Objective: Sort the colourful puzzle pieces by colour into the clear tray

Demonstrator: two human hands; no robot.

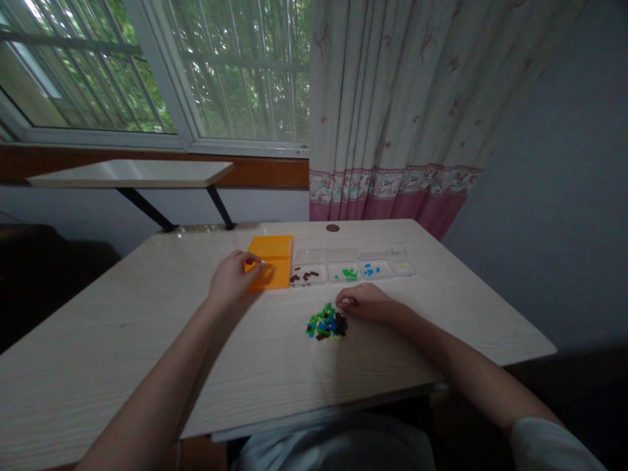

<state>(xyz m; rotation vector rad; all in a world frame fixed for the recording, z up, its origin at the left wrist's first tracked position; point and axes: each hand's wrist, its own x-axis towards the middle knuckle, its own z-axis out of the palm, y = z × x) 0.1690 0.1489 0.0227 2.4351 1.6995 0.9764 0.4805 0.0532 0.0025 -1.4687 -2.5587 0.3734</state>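
Observation:
My left hand (231, 276) hovers over the near left corner of an orange tray (272, 260), fingers pinched on a tiny piece I cannot make out. My right hand (367, 303) rests on the table just right of a small pile of mixed blue, green and dark pieces (326, 323), its fingers curled with the tips at the pile's upper edge. Behind the pile lies a clear sorting box (353, 263) whose compartments hold dark brown, green, blue and yellow pieces.
The light wooden table (147, 340) has a round cable hole (332, 227) at its far edge. A white shelf on black brackets (132, 173) sits under the window at the back left. A patterned curtain (402, 118) hangs at the back right.

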